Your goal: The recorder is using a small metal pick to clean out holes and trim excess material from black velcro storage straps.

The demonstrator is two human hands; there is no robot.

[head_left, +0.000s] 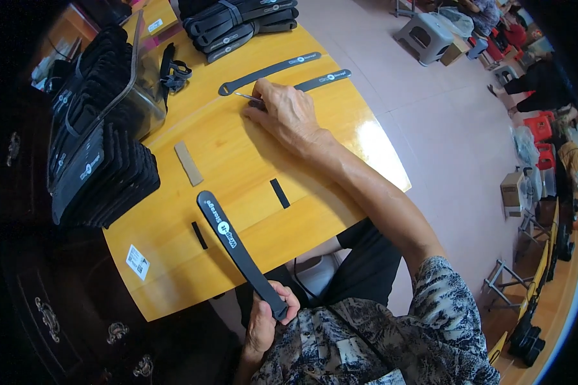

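My left hand (268, 324) is closed around the lower end of a black storage strap (241, 250) with white printing. The strap's rounded end points up and left, over the near part of the table. At the far side, my right hand (289, 112) is bent down with its fingers together. A thin, shiny metal-tipped object (247, 97) sticks out of them to the left; I cannot make out its kind. Part of a second black strap (327, 79) lies beside that hand, its other end hidden. Beyond it lies a third strap (270, 72) with a slotted end.
On the yellow table (225, 154) lie a tan strip (188, 164), two short black strips (280, 193) and a white label (137, 262). Stacked black straps (103, 167) and a clear bin (149, 109) line the left. Bundled straps (237, 25) sit at the back. A grey stool (424, 37) stands on the floor.
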